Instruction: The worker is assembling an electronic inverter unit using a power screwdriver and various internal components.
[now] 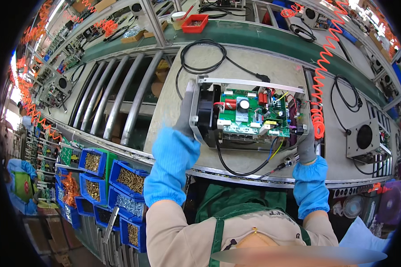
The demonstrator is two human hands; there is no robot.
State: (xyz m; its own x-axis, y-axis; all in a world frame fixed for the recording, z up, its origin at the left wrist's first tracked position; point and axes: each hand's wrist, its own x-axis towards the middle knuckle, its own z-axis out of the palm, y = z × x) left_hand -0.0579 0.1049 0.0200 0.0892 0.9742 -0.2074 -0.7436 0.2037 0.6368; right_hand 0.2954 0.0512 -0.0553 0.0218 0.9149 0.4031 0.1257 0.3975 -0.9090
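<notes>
An open-frame electrical unit [254, 133] sits on the grey work board in front of me, with a green circuit board [249, 113], red capacitors and a black fan [206, 109] at its left end. My left hand [185, 111], in a grey glove, presses along the unit's left end plate, fingers pointing away from me. At the near right corner my right hand [306, 149], also gloved, holds the other end; its fingers are partly hidden. A metal bar [249, 83] runs across the top. From the unit a black cable [236, 171] loops toward the near edge.
A coiled power cord [202, 55] lies behind the unit. Orange air hose [318, 89] hangs close by its right end. Metal rollers [116, 100] lie to the left; blue bins [127, 178] of screws stand at the lower left. Another fan-fronted unit [365, 138] sits at right.
</notes>
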